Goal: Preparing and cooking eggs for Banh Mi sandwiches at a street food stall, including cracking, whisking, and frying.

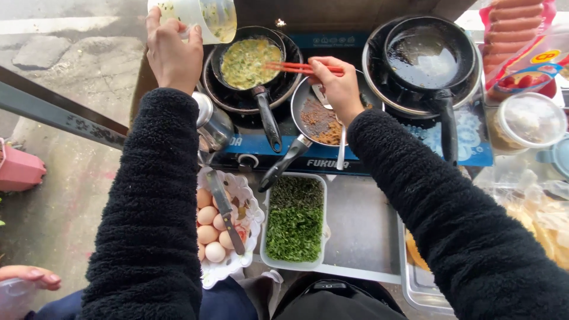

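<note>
Red chopsticks [302, 68] pinched in right hand [338, 86], over egg pan [249, 62].

Left hand [173, 54] raised, clasped; right hand [336, 83] pinched, both arms outstretched.

- Both arms: black fuzzy fleece sleeves, thick pile w/ ribbed texture, cuffs end at wrists.
- Left hand [173, 54] & right hand [338, 86]: bare, no gloves, rings or watch seen.
- Lap: dark clothing, lower frame edge.
</note>
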